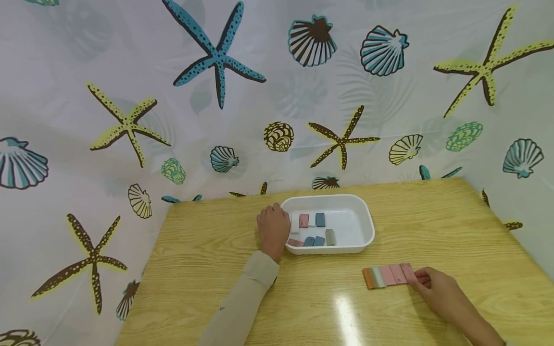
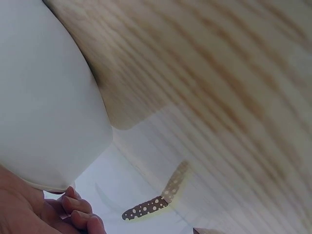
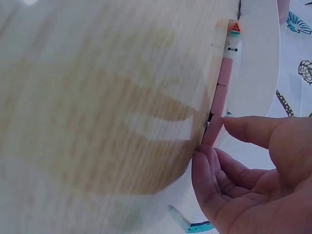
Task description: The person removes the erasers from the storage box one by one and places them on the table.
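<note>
My left hand [image 1: 273, 230] is at the left end of a white plastic tub [image 1: 329, 250], its fingers curled over the rim; the left wrist view shows the fingertips at the rim's edge. Several small erasers in pink, blue and white lie in the tub, among them a blue eraser [image 1: 320, 219]. On the table to the right, my right hand [image 1: 441, 294] pinches a pink eraser [image 3: 213, 130] between thumb and fingers. That eraser forms the right end of a row with more pink erasers [image 1: 392, 275], a white one with a small face [image 3: 231, 48] and a watermelon-patterned one [image 3: 235, 29].
The wooden table [image 1: 207, 230] reaches back to a white cloth [image 1: 259, 86] printed with starfish and shells. The row of erasers lies in front of the tub's right end. Glare marks the table's front middle.
</note>
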`<state>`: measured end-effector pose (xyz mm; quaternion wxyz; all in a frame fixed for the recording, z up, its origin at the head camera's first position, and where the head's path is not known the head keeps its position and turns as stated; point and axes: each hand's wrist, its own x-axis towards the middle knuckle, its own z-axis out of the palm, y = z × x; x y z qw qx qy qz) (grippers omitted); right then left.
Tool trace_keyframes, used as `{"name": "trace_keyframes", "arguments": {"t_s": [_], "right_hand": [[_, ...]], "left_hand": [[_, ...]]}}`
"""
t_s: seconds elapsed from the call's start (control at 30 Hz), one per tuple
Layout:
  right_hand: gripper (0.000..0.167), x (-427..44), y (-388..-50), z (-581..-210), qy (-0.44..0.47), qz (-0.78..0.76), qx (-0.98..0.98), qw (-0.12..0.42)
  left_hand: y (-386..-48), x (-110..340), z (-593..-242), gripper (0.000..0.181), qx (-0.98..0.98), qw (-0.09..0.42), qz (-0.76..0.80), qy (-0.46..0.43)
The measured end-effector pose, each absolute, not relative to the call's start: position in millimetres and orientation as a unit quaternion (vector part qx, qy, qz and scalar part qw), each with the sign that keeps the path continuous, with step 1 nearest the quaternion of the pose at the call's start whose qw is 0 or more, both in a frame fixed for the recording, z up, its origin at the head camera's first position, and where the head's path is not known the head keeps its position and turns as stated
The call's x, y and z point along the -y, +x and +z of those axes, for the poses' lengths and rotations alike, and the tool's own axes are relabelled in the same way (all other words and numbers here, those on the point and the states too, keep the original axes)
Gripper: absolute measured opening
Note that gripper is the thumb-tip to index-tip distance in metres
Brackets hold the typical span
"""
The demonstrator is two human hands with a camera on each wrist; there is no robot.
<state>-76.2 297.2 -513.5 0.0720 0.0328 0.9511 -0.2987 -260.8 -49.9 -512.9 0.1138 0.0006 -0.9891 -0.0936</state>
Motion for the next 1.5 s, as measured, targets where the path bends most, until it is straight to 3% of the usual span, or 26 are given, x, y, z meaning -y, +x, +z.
{"name": "trace_keyframes", "arguments": {"t_s": [0.3,0.7,1.03,1.5], "right_hand": [[0.039,-297.1,-76.8,-512.0,0.028,-0.295,-0.953,0.059],[0.041,-300.0,-79.4,-502.7,0.017,-0.285,-0.954,0.091],[0.026,-277.2,-93.9,-478.7,-0.002,-0.295,-0.955,-0.016],[0.019,-224.3,-126.8,-457.5,-0.038,-0.322,-0.945,-0.042]], "left_hand": [[-262.3,49.9,-514.2,0.029,0.989,0.103,-0.102,0.003],[-261.8,50.1,-514.3,0.029,0.990,0.106,-0.090,0.002],[-261.6,51.9,-517.6,0.027,0.985,0.126,-0.117,-0.008],[-262.0,50.7,-516.2,0.028,0.988,0.117,-0.105,-0.002]]}}
